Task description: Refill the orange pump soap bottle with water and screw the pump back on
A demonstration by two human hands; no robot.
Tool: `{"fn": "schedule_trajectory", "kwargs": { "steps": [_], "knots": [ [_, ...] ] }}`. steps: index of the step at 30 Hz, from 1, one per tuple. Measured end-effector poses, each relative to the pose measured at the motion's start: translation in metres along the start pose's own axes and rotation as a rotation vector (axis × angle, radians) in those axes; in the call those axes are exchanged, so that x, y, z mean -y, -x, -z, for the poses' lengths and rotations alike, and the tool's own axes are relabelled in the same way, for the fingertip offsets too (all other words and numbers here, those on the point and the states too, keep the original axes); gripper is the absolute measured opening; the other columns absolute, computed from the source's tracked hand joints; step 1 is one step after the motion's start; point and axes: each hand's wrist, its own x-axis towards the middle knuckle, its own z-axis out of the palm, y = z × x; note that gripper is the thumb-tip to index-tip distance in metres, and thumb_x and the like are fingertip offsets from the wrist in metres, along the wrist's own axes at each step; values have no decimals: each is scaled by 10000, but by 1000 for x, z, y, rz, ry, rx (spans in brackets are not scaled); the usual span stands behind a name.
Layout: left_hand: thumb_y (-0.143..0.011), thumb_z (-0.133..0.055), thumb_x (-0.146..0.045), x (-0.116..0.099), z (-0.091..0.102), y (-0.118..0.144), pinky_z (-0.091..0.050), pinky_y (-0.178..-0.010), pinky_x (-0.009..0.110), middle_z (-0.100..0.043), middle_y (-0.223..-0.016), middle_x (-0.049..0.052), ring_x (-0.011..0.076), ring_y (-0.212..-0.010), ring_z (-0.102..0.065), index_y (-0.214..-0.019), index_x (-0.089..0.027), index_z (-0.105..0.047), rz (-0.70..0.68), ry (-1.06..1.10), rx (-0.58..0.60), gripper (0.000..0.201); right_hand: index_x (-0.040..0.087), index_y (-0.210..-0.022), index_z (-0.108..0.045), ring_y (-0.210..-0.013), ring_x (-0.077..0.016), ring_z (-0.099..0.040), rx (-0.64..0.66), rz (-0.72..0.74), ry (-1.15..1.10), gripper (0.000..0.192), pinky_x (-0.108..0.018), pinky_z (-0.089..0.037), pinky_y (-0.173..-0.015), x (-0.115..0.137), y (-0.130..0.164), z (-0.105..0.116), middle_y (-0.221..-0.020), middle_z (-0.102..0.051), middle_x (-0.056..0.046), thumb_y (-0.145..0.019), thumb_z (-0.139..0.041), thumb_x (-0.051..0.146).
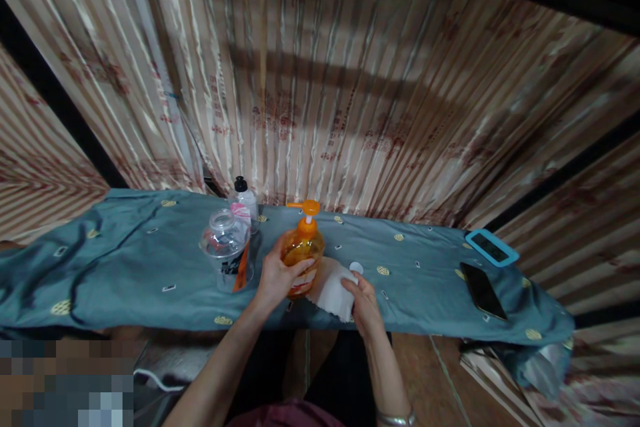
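My left hand [280, 273] is wrapped round an amber pump bottle [300, 250] with an orange pump top, held upright near the front of the cloth-covered table. In my right hand [364, 300] a white sheet of tissue [331, 288] is pinched between thumb and fingers. The sheet's left edge meets the lower right side of the bottle; whether it presses on it I cannot tell. Left of the bottle stands a clear plastic cup [225, 260] with a dome lid and orange-black print. Behind that cup is a clear bottle [245, 203] with a black cap.
A teal patterned cloth [150, 247] covers the narrow table. Toward the right end lie a black phone [483, 290] and a blue-framed device [492, 247]. A pleated curtain [320, 80] hangs right behind the table, and dark poles [60, 93] slant at the sides.
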Motion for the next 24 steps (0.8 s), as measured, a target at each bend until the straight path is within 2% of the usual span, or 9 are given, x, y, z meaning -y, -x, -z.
{"fn": "schedule_trajectory", "kwargs": {
  "steps": [3,6,7,8,10,12,15,20,24],
  "knots": [
    [-647,-781,-257,3,-4,0,-482,-1022,480,-718,-1151,76,270,-1074,-672,-1190,-216,-601,6,-9,-7,573,223,-868,-550,-564,-144,-563,-33,27,-168,368,-249,-457,-554,33,6,-7,-679,-636,43,-630,-739,430],
    [-665,-764,-246,3,-10,2,-497,-1004,470,-719,-1140,71,267,-1062,-680,-1195,-222,-588,-9,0,-17,558,224,-858,-584,-543,-110,-540,24,170,-277,279,-203,-435,-508,62,10,-29,-661,-623,64,-720,-769,380],
    [-671,-756,-249,2,-12,2,-507,-993,464,-720,-1133,71,267,-1054,-684,-1199,-219,-582,-14,6,-23,557,229,-934,-605,-628,-129,-595,73,241,-243,248,-222,-483,-570,68,12,-38,-772,-673,41,-782,-731,378],
    [-676,-748,-256,1,-13,3,-516,-983,458,-720,-1131,72,268,-1050,-686,-1205,-215,-575,-20,10,-31,559,231,-1051,-612,-795,-150,-645,105,330,-185,267,-254,-529,-731,73,14,-48,-978,-707,3,-838,-680,376],
    [-683,-735,-280,0,-13,5,-525,-971,437,-713,-1147,77,271,-1059,-683,-1215,-205,-566,-43,-5,-53,563,211,-1246,-574,-1203,-177,-552,179,481,-31,343,-312,-407,-1051,78,16,-65,-1307,-607,-57,-944,-532,368],
    [-705,-709,-299,1,-10,6,-534,-952,411,-706,-1163,81,273,-1058,-679,-1238,-199,-558,-69,-39,-60,562,195,-1212,-604,-1333,-185,-441,197,577,55,315,-349,-309,-1136,77,16,-77,-1414,-515,-82,-984,-448,344],
    [-739,-658,-275,5,-7,7,-549,-913,398,-709,-1149,82,278,-1037,-681,-1264,-189,-554,-76,-82,-23,543,200,-1059,-620,-1236,-215,-520,75,640,103,179,-386,-387,-1071,70,11,-84,-1315,-562,-96,-907,-588,288],
    [-703,-664,-232,17,-17,18,-513,-996,433,-618,-1330,129,304,-1187,-618,-1397,-176,-434,-97,-96,32,734,156,-1306,-467,-1168,-278,-536,-136,655,342,630,-447,-411,-1028,69,-11,-88,-1266,-565,-151,-774,-736,361],
    [-764,-657,-253,23,-27,37,-313,-1185,449,-386,-1549,154,293,-1443,-359,-1504,-186,-273,-196,-116,122,837,182,-1036,-538,-989,-316,-586,-187,647,519,325,-464,-448,-903,76,-25,-89,-984,-638,-116,-823,-641,404]
  ]
}}
